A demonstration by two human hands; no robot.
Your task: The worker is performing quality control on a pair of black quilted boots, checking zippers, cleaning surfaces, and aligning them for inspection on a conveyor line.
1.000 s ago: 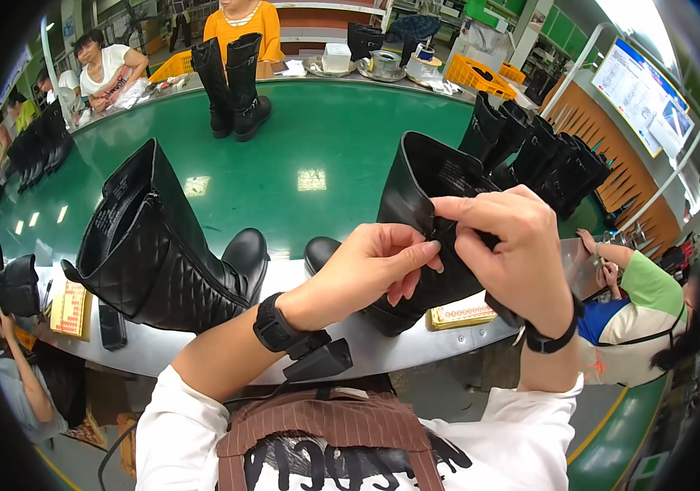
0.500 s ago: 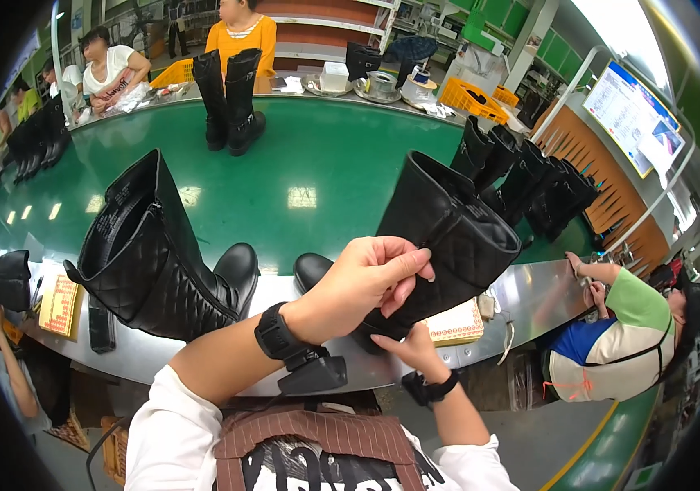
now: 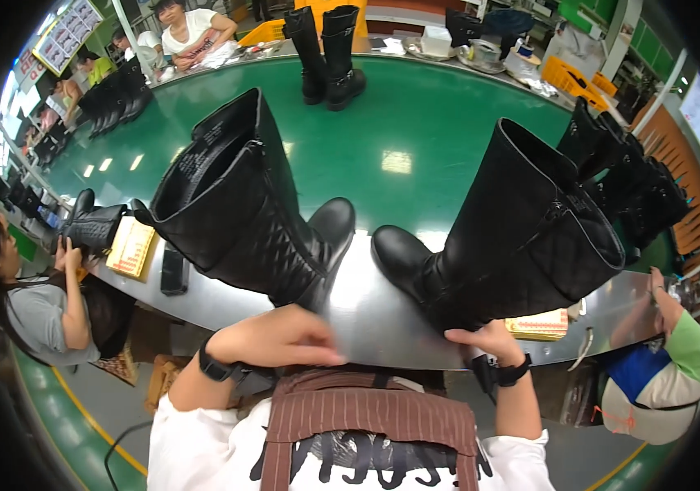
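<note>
Two tall black boots with quilted shafts stand in front of me at the bench edge. The left boot (image 3: 231, 204) has its shaft tilted left and its toe to the right. The right boot (image 3: 522, 229) leans right, its toe to the left, with a zipper near the top. My right hand (image 3: 489, 340) grips the right boot low at the heel, thumb showing, other fingers partly hidden. Below the left boot's heel, my left hand (image 3: 280, 337) hangs with fingers stretched out, slightly blurred and holding nothing.
A green conveyor belt (image 3: 342, 155) runs beyond the metal bench edge (image 3: 383, 335). Another boot pair (image 3: 329, 61) stands on its far side; several more boots (image 3: 624, 180) crowd the right. A yellow box (image 3: 130, 245) and a black phone-like object (image 3: 174, 270) lie left. Co-workers sit around.
My left hand has left the right boot's upper shaft and moved down and left, its fingers straightening. My right hand stays at that boot's heel. The view has turned left.
</note>
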